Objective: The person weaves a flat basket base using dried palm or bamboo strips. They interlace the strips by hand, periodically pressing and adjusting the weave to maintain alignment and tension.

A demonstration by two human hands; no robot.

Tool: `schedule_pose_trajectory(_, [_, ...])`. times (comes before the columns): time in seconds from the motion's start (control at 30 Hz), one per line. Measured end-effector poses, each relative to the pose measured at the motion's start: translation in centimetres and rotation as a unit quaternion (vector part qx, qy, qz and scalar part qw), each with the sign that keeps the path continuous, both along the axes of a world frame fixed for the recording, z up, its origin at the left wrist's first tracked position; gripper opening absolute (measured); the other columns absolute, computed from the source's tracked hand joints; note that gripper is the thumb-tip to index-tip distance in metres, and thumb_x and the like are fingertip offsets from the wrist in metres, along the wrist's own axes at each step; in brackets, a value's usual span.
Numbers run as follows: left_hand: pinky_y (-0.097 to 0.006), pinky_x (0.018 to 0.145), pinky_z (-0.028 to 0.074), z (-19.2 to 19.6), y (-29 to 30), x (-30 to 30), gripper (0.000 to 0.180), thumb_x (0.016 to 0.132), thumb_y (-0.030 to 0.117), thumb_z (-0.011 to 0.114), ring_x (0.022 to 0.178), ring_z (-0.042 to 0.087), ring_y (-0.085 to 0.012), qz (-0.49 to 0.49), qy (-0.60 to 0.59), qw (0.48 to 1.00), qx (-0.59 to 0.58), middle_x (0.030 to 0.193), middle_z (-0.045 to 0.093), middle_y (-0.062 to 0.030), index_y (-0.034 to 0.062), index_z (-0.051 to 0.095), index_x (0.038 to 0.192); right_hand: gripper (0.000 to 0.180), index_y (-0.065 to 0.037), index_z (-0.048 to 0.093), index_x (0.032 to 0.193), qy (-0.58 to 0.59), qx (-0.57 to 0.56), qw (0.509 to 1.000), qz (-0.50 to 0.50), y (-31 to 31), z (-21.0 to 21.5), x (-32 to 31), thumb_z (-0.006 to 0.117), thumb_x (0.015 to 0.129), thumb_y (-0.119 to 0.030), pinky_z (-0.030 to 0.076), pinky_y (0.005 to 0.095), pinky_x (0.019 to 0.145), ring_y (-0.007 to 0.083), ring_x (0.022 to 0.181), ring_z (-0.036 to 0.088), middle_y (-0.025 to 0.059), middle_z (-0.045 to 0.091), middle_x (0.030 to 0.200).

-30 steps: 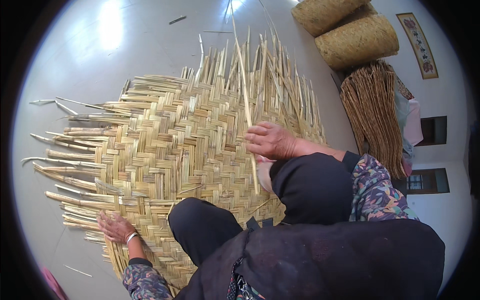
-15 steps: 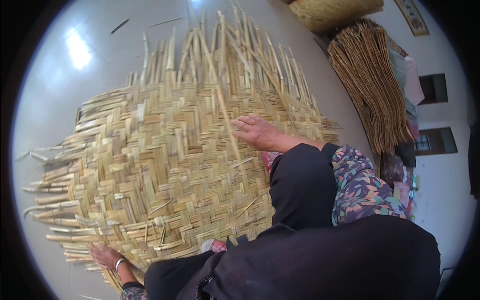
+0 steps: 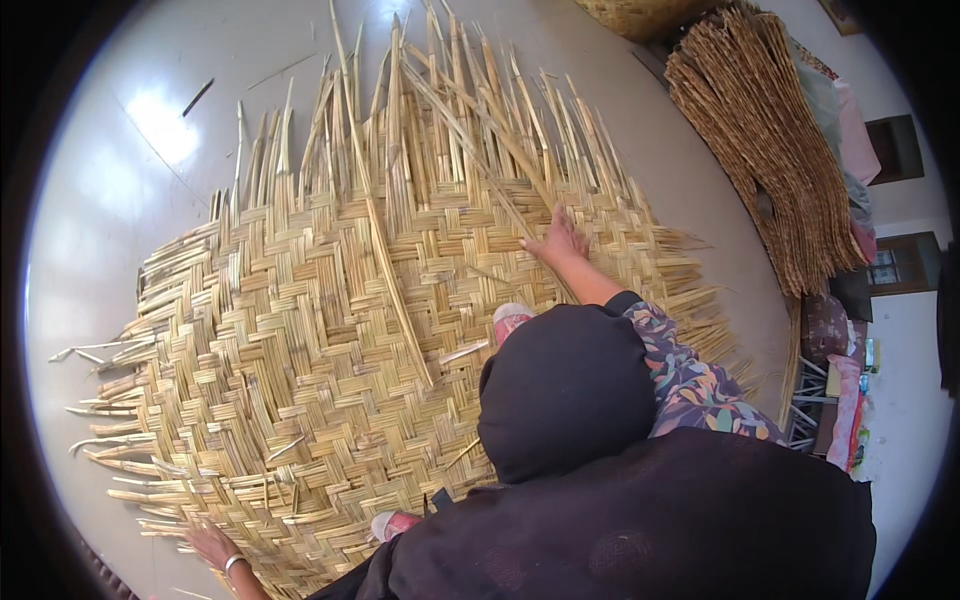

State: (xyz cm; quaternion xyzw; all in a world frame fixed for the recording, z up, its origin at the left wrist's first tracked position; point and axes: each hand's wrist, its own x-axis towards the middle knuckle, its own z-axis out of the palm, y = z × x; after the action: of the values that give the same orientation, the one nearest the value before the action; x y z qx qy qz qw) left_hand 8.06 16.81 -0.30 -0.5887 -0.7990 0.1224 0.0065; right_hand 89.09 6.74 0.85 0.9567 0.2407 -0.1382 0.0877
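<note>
A large mat of flat, straw-coloured split-reed strips, woven in a zigzag pattern, lies on the floor under me. My left hand rests on its near left edge, fingers stretched out, a pale bracelet at the wrist. On the right, my right hand is over the far part of the weave, thumb and fingers apart. Beside its thumb runs a long loose strip, slanting toward the far side; whether they touch I cannot tell. Another long strip lies across the weave, left of my right hand.
Unwoven reed ends stick out at the far and left edges. My shoes stand on the mat. Folded brown woven sheets stand at the right, near a rolled mat. A dark stick lies on the grey floor.
My right hand has moved farther away and to the right across the mat. The long loose strip in the middle has shifted left. My left hand stays by the near left edge.
</note>
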Motion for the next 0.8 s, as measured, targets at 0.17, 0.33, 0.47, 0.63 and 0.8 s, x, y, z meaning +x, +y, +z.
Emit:
schedule_pose_trajectory(0.17, [-0.041, 0.107, 0.024, 0.4, -4.3, 0.2, 0.055, 0.092, 0.038, 0.043, 0.129, 0.030, -0.0358, -0.015, 0.051, 0.994, -0.091, 0.141, 0.030, -0.0220, 0.0015, 0.039, 0.133, 0.058, -0.009, 0.038, 0.123, 0.044, 0.042, 0.998, 0.015, -0.7, -1.0, 2.2, 0.062, 0.077, -0.035, 0.046, 0.0436, 0.084, 0.0334, 0.102, 0.055, 0.0178, 0.056, 0.111])
schedule_pose_trajectory(0.33, [-0.040, 0.107, 0.023, -1.3, -8.0, -2.4, 0.056, 0.088, 0.025, 0.049, 0.128, 0.030, -0.0375, -0.136, 0.018, 0.983, -0.120, 0.139, 0.031, -0.0246, 0.0009, 0.033, 0.136, 0.023, -0.008, 0.049, 0.099, 0.077, 0.089, 0.992, 0.051, -3.6, -1.0, 6.1, 0.050, 0.081, -0.022, 0.046, 0.0485, 0.074, 0.0382, 0.084, 0.060, 0.0194, 0.062, 0.087])
schedule_pose_trajectory(0.47, [-0.040, 0.108, 0.023, -1.4, -9.5, 5.3, 0.061, 0.085, 0.026, 0.053, 0.129, 0.029, -0.0378, -0.093, 0.011, 0.980, -0.173, 0.139, 0.031, -0.0251, 0.0000, 0.031, 0.136, 0.025, -0.008, 0.046, 0.097, 0.033, 0.099, 0.994, -0.022, -6.4, 3.7, 11.5, 0.049, 0.076, -0.022, 0.044, 0.0501, 0.070, 0.0412, 0.081, 0.057, 0.0221, 0.060, 0.086])
schedule_pose_trajectory(0.63, [-0.041, 0.108, 0.023, -1.8, -11.3, 12.1, 0.068, 0.081, 0.028, 0.057, 0.129, 0.028, -0.0382, -0.064, -0.011, 0.976, -0.206, 0.139, 0.030, -0.0258, -0.0012, 0.028, 0.136, 0.024, -0.007, 0.050, 0.099, -0.132, 0.059, 0.985, -0.091, -15.8, 6.6, 22.3, 0.051, 0.079, -0.020, 0.047, 0.0491, 0.074, 0.0396, 0.088, 0.059, 0.0204, 0.062, 0.094])
schedule_pose_trajectory(0.8, [-0.041, 0.108, 0.022, -2.5, -17.0, 13.9, 0.075, 0.078, 0.029, 0.061, 0.130, 0.027, -0.0386, 0.000, -0.062, 0.977, -0.202, 0.139, 0.029, -0.0266, -0.0024, 0.025, 0.136, 0.053, -0.011, 0.044, 0.123, -0.154, -0.107, 0.970, -0.157, -17.9, 4.1, 28.1, 0.061, 0.078, -0.032, 0.043, 0.0444, 0.090, 0.0327, 0.112, 0.051, 0.0146, 0.054, 0.120])
